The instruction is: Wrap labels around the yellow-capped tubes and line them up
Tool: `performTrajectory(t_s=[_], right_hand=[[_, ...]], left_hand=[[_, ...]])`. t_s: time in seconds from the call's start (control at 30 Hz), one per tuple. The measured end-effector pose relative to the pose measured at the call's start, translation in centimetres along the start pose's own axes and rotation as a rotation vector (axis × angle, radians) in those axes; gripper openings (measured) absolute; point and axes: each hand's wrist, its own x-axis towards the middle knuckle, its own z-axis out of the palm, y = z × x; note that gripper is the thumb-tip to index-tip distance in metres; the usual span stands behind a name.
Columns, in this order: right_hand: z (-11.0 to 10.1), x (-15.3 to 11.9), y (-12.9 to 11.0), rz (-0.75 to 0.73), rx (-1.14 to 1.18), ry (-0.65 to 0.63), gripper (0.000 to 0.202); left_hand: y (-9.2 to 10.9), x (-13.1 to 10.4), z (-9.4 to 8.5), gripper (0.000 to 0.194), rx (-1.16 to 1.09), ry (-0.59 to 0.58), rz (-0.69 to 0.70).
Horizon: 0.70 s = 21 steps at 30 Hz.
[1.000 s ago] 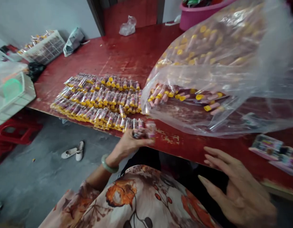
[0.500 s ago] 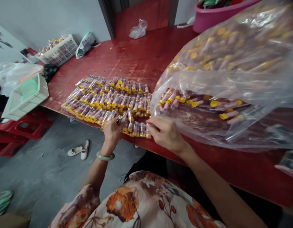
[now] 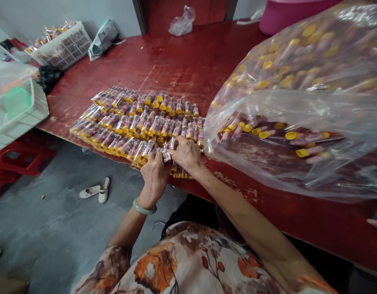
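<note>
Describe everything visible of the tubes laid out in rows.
The tubes are small, clear, shiny cylinders that look like plastic, with yellow caps and pink-purple inside or on labels; which, I can't tell. Many lie packed side by side in stacked rows, caps mostly toward the person. They rest on the red table, left of the bag. The left hand and right hand come together at the front row, hiding some; exactly which are gripped is unclear.

On my distant screen I see a pale wall (image 3: 111, 9) at eleven o'clock and grey floor (image 3: 63, 237) at eight. Red stools (image 3: 21, 160) stand at nine, near the scratched red table (image 3: 194, 65). The light is rather soft.
</note>
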Motion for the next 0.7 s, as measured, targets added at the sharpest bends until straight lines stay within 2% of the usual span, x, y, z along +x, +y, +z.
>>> performTrajectory(t_s=[0.17, 0.3, 0.47, 0.57, 0.7], right_hand=[[0.5, 0.4, -0.8, 0.137, 0.032, 0.075, 0.035], [0.2, -0.2, -1.1, 0.171, 0.096, 0.077, 0.037], [-0.5, -2.4, -0.9, 0.066, 0.037, 0.014, 0.033], [-0.4, -2.9, -0.7, -0.033, 0.004, -0.043, 0.032], [-0.7, -3.0, -0.1, -0.066, -0.002, -0.03, 0.028]], left_hand=[[-0.3, -0.9, -0.4, 0.028, -0.036, 0.003, -0.008], [-0.1, -1.5, -0.3, 0.026, -0.078, 0.051, -0.049], [-0.9, -1.9, 0.1, 0.022, -0.144, 0.098, -0.015], [-2.2, -1.7, 0.6, 0.025, -0.168, 0.182, 0.073], [-3.8, -1.1, 0.8, 0.033, -0.26, 0.281, 0.219]])
